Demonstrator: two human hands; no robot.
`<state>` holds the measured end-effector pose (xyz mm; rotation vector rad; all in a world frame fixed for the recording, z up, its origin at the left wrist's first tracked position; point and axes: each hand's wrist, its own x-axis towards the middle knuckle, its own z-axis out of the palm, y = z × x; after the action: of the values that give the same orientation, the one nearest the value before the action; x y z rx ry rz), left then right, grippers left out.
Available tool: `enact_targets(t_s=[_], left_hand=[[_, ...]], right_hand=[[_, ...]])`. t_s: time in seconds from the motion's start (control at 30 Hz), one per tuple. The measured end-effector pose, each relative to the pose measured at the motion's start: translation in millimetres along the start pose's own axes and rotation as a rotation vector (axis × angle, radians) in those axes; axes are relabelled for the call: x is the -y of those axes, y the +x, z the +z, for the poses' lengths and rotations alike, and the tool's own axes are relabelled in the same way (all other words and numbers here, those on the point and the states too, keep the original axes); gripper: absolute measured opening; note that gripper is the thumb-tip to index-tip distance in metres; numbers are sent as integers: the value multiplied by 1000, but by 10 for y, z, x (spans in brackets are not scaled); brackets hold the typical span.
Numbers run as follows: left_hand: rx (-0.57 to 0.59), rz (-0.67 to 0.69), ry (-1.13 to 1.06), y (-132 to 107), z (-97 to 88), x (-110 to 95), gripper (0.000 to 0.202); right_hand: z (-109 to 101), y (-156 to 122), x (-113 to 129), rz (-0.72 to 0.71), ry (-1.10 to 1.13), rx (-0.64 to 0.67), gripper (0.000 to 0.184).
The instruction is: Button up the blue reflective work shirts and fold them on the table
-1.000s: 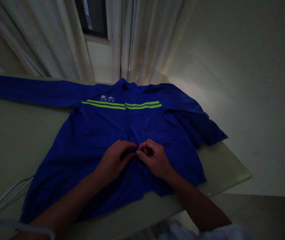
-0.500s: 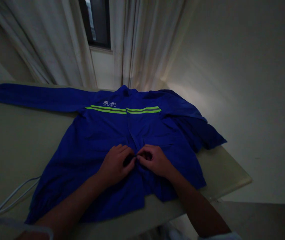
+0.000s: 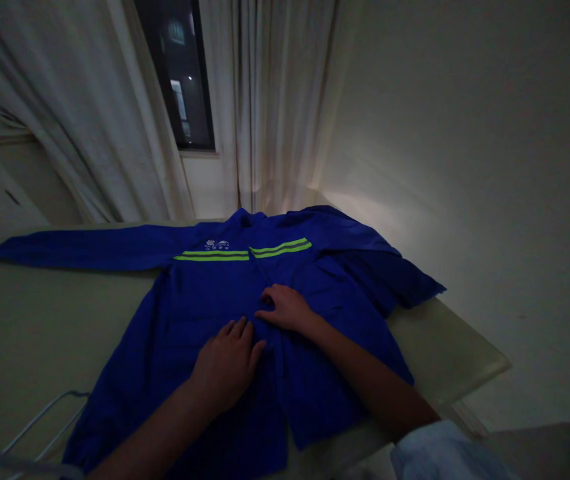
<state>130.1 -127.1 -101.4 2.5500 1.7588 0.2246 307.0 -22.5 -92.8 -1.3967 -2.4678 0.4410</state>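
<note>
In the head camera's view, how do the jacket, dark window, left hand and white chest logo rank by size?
Largest to smallest, as they look:
1. Jacket
2. Dark window, visible part only
3. Left hand, perhaps enlarged by nearness
4. White chest logo

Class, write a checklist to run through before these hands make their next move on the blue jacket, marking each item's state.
1. Jacket front up on the table: ok.
2. Left hand and right hand open: ok.
3. Both sleeves straight: not ok; the sleeve at picture right slants down in folds.
4. Front edges together to the hem: not ok; they part near the bottom.
5. Front fastening closed: cannot tell; too dark.
6. White cable clear of the jacket: cannot tell; it meets the edge.
</note>
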Motion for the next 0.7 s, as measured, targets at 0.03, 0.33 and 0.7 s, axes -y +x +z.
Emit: enact_targets(t_s=[0.03,0.33,0.7], left_hand=[[39,-11,1,96,-96,43,39],[5,26,-148,950,-34,288,9],[-232,49,-546,795,281,400,14]], right_hand=[[8,-18,-30,25,0,-19,27],[-46,-105,-202,158,531,-231,35],[40,-90,-262,119,678,-105,21]])
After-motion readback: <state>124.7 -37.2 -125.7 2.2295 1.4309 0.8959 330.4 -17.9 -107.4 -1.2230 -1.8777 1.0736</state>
